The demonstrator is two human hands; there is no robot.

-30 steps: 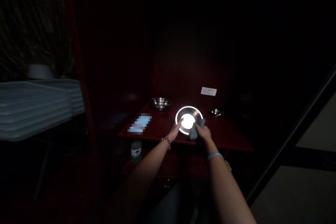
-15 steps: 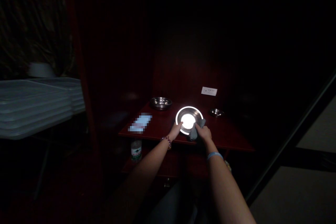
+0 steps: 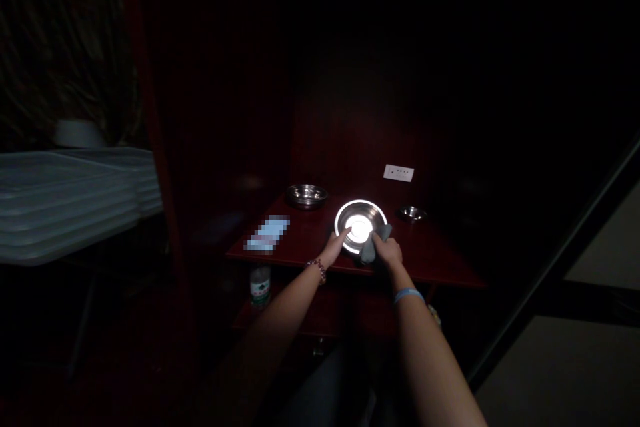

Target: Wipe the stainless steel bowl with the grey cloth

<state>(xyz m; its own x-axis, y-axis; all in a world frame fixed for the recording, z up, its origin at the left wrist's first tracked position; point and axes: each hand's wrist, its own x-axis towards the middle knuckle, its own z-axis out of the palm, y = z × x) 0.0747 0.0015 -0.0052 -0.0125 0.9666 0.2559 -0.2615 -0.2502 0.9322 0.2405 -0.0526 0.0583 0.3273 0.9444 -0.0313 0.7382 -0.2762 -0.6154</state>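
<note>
A shiny round metal bowl (image 3: pixel 361 211), its inside lit very brightly, is tilted toward me above the front of the dark red shelf (image 3: pixel 310 247). My left hand (image 3: pixel 336 247) grips its lower left rim, the thumb over the inside and the fingers hidden beneath. At the lower right rim my right hand (image 3: pixel 387 250) is closed on a grey-green cloth (image 3: pixel 369 252) that lies over the bowl's edge. Several stacked metal bowls (image 3: pixel 307 197) rest at the back left, and a smaller metal bowl (image 3: pixel 413 214) sits at the right.
A pale, blurred-out flat item (image 3: pixel 268 233) lies on the shelf's left side. Below stands a labelled bottle (image 3: pixel 260 287). White sockets (image 3: pixel 399 173) are on the back wall. Stacked translucent trays (image 3: pixel 65 207) stand far left, beyond an upright panel.
The bowl has tipped and risen very slightly. My left thumb reaches a little farther over its inside, and the cloth with my right hand has shifted slightly.
</note>
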